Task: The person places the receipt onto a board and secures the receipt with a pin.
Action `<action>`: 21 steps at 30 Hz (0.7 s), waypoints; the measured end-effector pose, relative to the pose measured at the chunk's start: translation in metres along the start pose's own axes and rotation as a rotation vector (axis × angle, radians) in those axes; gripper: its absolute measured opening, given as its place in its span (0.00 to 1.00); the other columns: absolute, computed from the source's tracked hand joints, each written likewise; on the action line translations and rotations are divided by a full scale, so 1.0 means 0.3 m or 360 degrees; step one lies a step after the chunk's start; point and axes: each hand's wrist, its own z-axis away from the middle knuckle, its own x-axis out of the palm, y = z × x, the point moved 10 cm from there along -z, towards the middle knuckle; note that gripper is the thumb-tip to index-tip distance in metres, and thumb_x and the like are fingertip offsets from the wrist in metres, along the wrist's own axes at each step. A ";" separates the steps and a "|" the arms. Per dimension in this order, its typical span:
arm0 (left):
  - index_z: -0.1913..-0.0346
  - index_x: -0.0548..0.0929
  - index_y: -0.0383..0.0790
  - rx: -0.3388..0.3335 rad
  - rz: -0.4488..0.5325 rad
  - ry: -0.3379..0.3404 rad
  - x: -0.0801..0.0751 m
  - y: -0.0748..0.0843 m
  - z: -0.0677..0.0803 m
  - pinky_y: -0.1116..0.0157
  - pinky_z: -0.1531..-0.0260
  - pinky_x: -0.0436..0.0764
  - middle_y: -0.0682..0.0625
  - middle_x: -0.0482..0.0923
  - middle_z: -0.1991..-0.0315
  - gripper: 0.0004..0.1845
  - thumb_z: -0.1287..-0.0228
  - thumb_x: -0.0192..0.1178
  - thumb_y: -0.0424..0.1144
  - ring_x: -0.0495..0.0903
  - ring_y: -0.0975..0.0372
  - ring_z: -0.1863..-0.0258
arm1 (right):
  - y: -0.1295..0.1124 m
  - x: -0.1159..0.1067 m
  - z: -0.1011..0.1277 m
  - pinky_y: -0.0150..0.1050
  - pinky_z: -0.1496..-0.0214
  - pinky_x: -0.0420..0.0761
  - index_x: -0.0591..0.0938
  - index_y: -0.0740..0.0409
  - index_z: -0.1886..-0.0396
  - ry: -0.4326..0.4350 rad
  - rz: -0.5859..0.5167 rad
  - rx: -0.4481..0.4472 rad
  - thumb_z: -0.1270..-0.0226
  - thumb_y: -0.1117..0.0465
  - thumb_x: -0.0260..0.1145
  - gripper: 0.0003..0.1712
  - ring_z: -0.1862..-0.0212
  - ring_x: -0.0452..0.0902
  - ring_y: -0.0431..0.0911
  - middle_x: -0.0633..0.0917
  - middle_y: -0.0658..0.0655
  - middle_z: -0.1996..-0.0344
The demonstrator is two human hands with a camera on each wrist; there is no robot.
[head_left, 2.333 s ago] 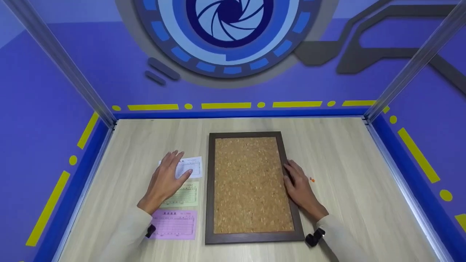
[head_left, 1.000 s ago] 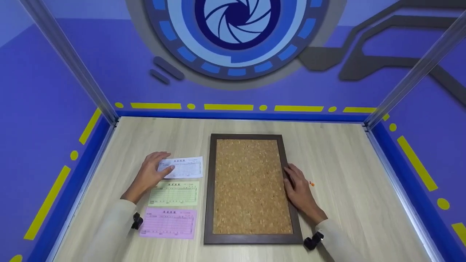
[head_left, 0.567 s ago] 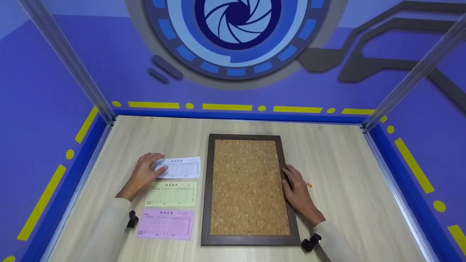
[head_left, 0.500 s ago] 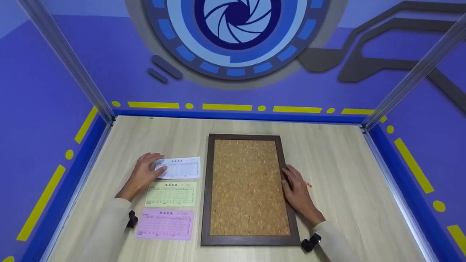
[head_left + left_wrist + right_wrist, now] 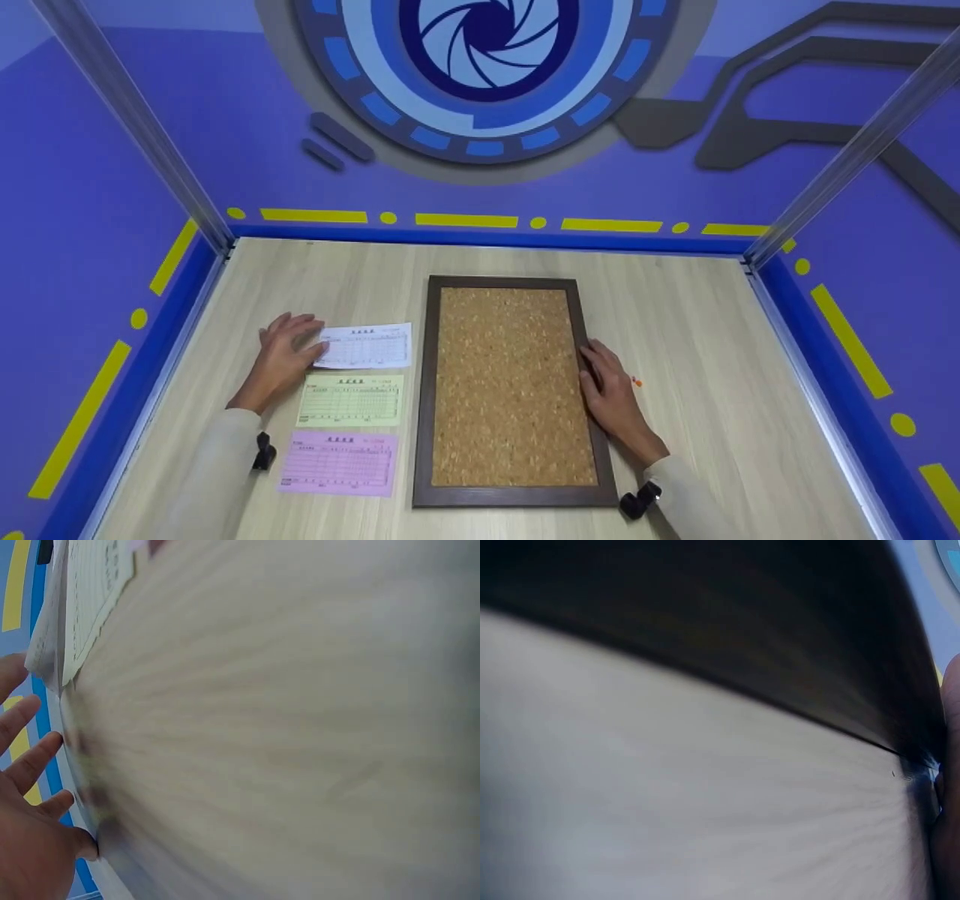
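My left hand (image 5: 277, 360) is at the left end of a white printed form (image 5: 367, 349), thumb tip over its edge, the other fingers spread just behind. In the left wrist view the form's near corner (image 5: 46, 664) rises a little from the table beside the thumb. A pale green form (image 5: 350, 401) and a pink form (image 5: 340, 465) lie below it in a column. My right hand (image 5: 615, 394) rests along the right side of a brown-framed cork board (image 5: 514, 390), fingertips at the frame. The dark frame side (image 5: 705, 622) fills the upper right wrist view.
Small orange bits (image 5: 637, 382) lie on the wood-grain table (image 5: 697, 337) just right of my right hand. Blue panels (image 5: 97, 225) with metal corner posts (image 5: 840, 157) close in the back and both sides.
My left hand has drawn back leftward from over the white form to its left end, uncovering the forms. My right hand stays at the board's right side.
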 end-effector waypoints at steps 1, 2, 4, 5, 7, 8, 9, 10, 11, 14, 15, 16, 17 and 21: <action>0.29 0.82 0.30 0.0000 -0.0010 0.0002 -0.002 0.000 0.000 0.26 0.21 0.29 0.30 0.70 0.22 0.26 0.24 0.71 0.37 0.47 0.32 0.14 | 0.000 0.000 0.000 0.63 0.20 0.68 0.78 0.69 0.25 0.0002 0.0003 0.0000 0.19 0.69 0.66 0.26 0.18 0.65 0.66 0.72 0.70 0.20; 0.29 0.82 0.30 -0.0001 -0.0025 0.0008 -0.005 -0.001 0.001 0.25 0.22 0.28 0.30 0.70 0.21 0.25 0.24 0.71 0.37 0.47 0.32 0.14 | 0.001 0.000 0.001 0.64 0.20 0.68 0.78 0.69 0.25 0.0005 0.0006 -0.0002 0.19 0.69 0.66 0.26 0.18 0.65 0.66 0.72 0.70 0.20; 0.29 0.83 0.31 -0.0002 -0.0051 0.0023 -0.008 -0.003 0.001 0.25 0.22 0.28 0.31 0.69 0.20 0.25 0.24 0.71 0.38 0.47 0.31 0.14 | 0.001 0.000 0.001 0.64 0.20 0.68 0.79 0.69 0.25 0.0007 0.0009 -0.0002 0.19 0.69 0.66 0.26 0.18 0.66 0.66 0.72 0.71 0.20; 0.29 0.83 0.31 -0.0003 -0.0062 0.0030 -0.010 -0.005 0.002 0.25 0.22 0.28 0.31 0.68 0.20 0.26 0.24 0.71 0.38 0.46 0.31 0.14 | 0.001 0.000 0.001 0.65 0.20 0.68 0.79 0.69 0.25 0.0007 0.0011 -0.0002 0.19 0.69 0.66 0.26 0.18 0.66 0.66 0.72 0.71 0.20; 0.29 0.83 0.32 0.0003 -0.0090 0.0041 -0.011 -0.008 0.002 0.26 0.22 0.28 0.31 0.67 0.19 0.26 0.25 0.71 0.38 0.46 0.30 0.14 | -0.001 -0.001 0.000 0.65 0.20 0.68 0.79 0.69 0.26 0.0005 0.0008 -0.0001 0.19 0.69 0.65 0.25 0.18 0.66 0.66 0.72 0.71 0.21; 0.29 0.83 0.32 0.0006 -0.0110 0.0044 -0.010 -0.009 0.003 0.26 0.22 0.28 0.31 0.66 0.18 0.26 0.25 0.71 0.38 0.46 0.30 0.14 | -0.001 0.000 0.000 0.65 0.20 0.68 0.79 0.69 0.26 0.0004 0.0006 -0.0001 0.19 0.69 0.65 0.25 0.19 0.66 0.66 0.72 0.71 0.21; 0.29 0.83 0.32 0.0009 -0.0129 0.0044 -0.009 -0.012 0.003 0.25 0.22 0.28 0.31 0.65 0.18 0.26 0.25 0.71 0.38 0.45 0.30 0.14 | -0.002 0.000 0.000 0.64 0.20 0.68 0.79 0.69 0.26 0.0002 0.0004 -0.0003 0.19 0.69 0.65 0.25 0.19 0.66 0.66 0.72 0.71 0.21; 0.29 0.83 0.33 0.0017 -0.0146 0.0043 -0.008 -0.012 0.003 0.25 0.22 0.28 0.31 0.65 0.18 0.26 0.25 0.71 0.38 0.46 0.29 0.14 | -0.002 0.000 0.000 0.64 0.20 0.68 0.79 0.69 0.26 -0.0001 0.0003 -0.0003 0.19 0.69 0.65 0.25 0.19 0.66 0.66 0.72 0.71 0.21; 0.29 0.83 0.33 0.0025 -0.0161 0.0041 -0.006 -0.011 0.002 0.25 0.22 0.28 0.30 0.64 0.18 0.25 0.25 0.71 0.38 0.46 0.29 0.15 | -0.002 0.000 0.000 0.64 0.20 0.68 0.79 0.70 0.26 -0.0001 0.0000 -0.0001 0.19 0.69 0.65 0.25 0.19 0.66 0.66 0.72 0.71 0.21; 0.31 0.85 0.33 0.0046 -0.0184 0.0045 -0.003 -0.008 0.001 0.23 0.24 0.29 0.29 0.64 0.18 0.24 0.25 0.71 0.38 0.46 0.28 0.15 | -0.002 -0.001 -0.001 0.64 0.20 0.68 0.79 0.70 0.26 0.0005 -0.0006 -0.0003 0.19 0.69 0.65 0.25 0.19 0.66 0.66 0.73 0.71 0.21; 0.32 0.85 0.33 0.0052 -0.0184 0.0049 -0.004 -0.006 0.001 0.22 0.24 0.30 0.29 0.64 0.18 0.23 0.25 0.71 0.37 0.46 0.27 0.15 | -0.002 -0.002 -0.002 0.64 0.20 0.68 0.79 0.70 0.27 0.0007 -0.0008 -0.0003 0.19 0.69 0.65 0.25 0.19 0.66 0.66 0.73 0.72 0.22; 0.33 0.86 0.34 0.0058 -0.0181 0.0056 -0.004 -0.003 0.000 0.22 0.24 0.30 0.29 0.64 0.18 0.22 0.26 0.72 0.37 0.47 0.27 0.15 | -0.002 -0.004 -0.002 0.64 0.20 0.68 0.79 0.70 0.27 0.0011 -0.0008 -0.0001 0.19 0.69 0.65 0.25 0.19 0.66 0.67 0.73 0.72 0.22; 0.34 0.86 0.34 0.0062 -0.0178 0.0061 -0.005 -0.002 -0.001 0.21 0.25 0.30 0.29 0.65 0.19 0.21 0.26 0.72 0.37 0.47 0.27 0.15 | -0.002 -0.005 -0.002 0.64 0.20 0.68 0.80 0.70 0.27 0.0014 -0.0010 0.0001 0.19 0.69 0.65 0.25 0.19 0.66 0.67 0.73 0.72 0.22; 0.39 0.88 0.33 0.0064 -0.0155 0.0078 -0.008 0.004 -0.004 0.20 0.26 0.30 0.28 0.66 0.20 0.18 0.27 0.73 0.35 0.48 0.27 0.16 | 0.000 -0.004 -0.002 0.65 0.20 0.68 0.80 0.70 0.27 0.0017 0.0002 0.0004 0.19 0.69 0.66 0.25 0.19 0.66 0.67 0.74 0.72 0.22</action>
